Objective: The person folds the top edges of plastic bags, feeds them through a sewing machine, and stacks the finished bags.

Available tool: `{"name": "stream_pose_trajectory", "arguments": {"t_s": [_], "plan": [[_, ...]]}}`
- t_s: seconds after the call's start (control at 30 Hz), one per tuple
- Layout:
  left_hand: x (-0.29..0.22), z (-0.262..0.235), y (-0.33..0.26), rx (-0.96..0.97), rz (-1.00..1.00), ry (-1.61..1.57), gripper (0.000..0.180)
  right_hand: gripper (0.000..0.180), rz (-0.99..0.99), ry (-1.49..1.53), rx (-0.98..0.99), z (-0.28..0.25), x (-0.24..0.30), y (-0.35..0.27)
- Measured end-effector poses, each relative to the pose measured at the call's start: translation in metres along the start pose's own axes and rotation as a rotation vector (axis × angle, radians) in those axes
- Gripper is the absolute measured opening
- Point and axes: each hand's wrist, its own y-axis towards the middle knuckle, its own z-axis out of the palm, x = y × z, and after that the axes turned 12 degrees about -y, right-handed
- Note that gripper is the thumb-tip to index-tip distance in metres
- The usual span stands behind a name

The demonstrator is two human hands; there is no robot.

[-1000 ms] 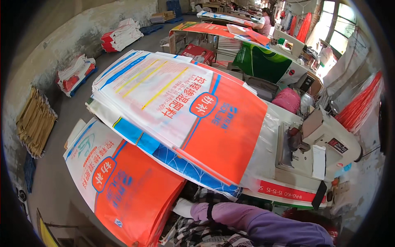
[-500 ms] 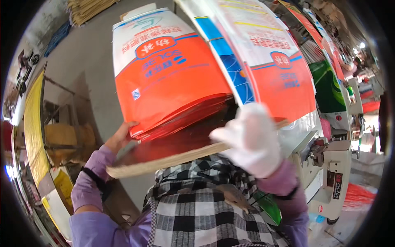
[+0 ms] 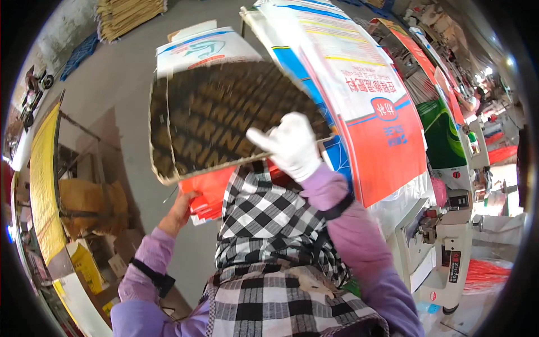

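A dark, worn board (image 3: 224,106) with a repeated pale print and a frayed edge covers most of the stack of red and white plastic sacks (image 3: 206,48). Their white far ends show beyond it, and some red shows below its near edge. My bare left hand (image 3: 181,210) is closed on the near left corner of the red sacks. Over the board's right part is my right hand (image 3: 289,145) in a white glove, one finger or the thumb stretched to the left and the others bent. Nothing is seen in it; whether it touches the board I cannot tell.
To the right lies a second pile of red and white sacks (image 3: 387,163), with a white sewing machine (image 3: 455,253) nearer me. On the left stands a frame with a yellow cover (image 3: 45,185). Folded sacks (image 3: 129,17) are stacked far off on the floor.
The board has moved away from my body and now covers the sacks' red part. My right hand has gone left and up; my left hand has come slightly nearer, with the sacks' corner.
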Motion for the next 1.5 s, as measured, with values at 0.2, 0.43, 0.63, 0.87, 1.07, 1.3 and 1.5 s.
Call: {"name": "stream_pose_trajectory", "arguments": {"t_s": [0.2,0.43,0.63,0.87,1.07,1.3,1.5], "plan": [[0.031,-0.039,0.025,0.001,0.057,-0.037,0.048,0.042,0.267,0.189,0.302,0.071,0.060,-0.107],[0.039,-0.013,0.022,-0.169,0.511,-0.028,0.060,0.027,0.304,0.459,0.585,0.041,0.116,-0.142],[0.051,0.099,-0.053,0.769,0.523,1.128,0.028,0.045,0.581,0.261,1.463,0.072,0.072,-0.163],[0.085,0.183,0.022,0.589,-0.310,0.782,0.050,0.028,1.143,0.369,0.530,0.006,0.066,-0.251],[0.108,0.073,0.032,0.471,0.232,1.097,0.041,0.044,0.811,0.618,0.188,-0.028,0.078,-0.227],[0.108,0.013,-0.027,0.325,0.726,1.531,0.061,0.047,0.604,0.543,0.697,0.054,0.063,-0.212],[0.103,0.022,-0.023,0.368,0.800,1.607,0.060,0.050,0.591,0.538,0.697,0.055,0.067,-0.218]]}}
